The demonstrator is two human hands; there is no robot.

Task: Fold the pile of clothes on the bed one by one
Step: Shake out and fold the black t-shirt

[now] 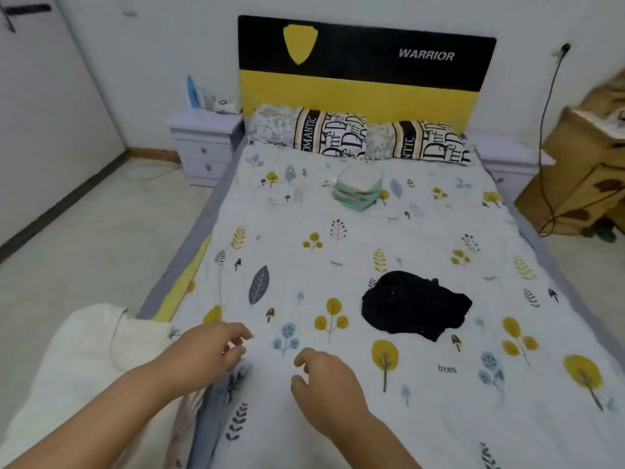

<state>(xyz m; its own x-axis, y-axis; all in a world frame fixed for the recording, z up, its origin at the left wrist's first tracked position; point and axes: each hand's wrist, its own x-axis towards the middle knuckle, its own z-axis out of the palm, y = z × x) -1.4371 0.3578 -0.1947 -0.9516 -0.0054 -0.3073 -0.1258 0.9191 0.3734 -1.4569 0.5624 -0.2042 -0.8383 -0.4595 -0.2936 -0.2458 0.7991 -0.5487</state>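
Observation:
A crumpled black garment (416, 306) lies on the bed sheet (304, 265), right of centre. Near the pillows sits a folded stack of mint and white clothes (358, 187). A cream garment (84, 367) with a thin cord hangs past the bed's left edge, under my left forearm. My left hand (209, 346) hovers at the sheet's left edge with loosely curled fingers. A tiny metal ring (251, 336) shows at its fingertips; I cannot tell if they touch it. Just above the sheet, my right hand (324, 377) holds nothing, fingers relaxed and bent.
Two patterned pillows (358, 137) lean on the black and yellow headboard (365, 69). A white nightstand (203, 143) with small items stands to the left. At right, a brown covered cabinet (581, 170) and a hanging black cable (548, 130). Floor lies on both sides.

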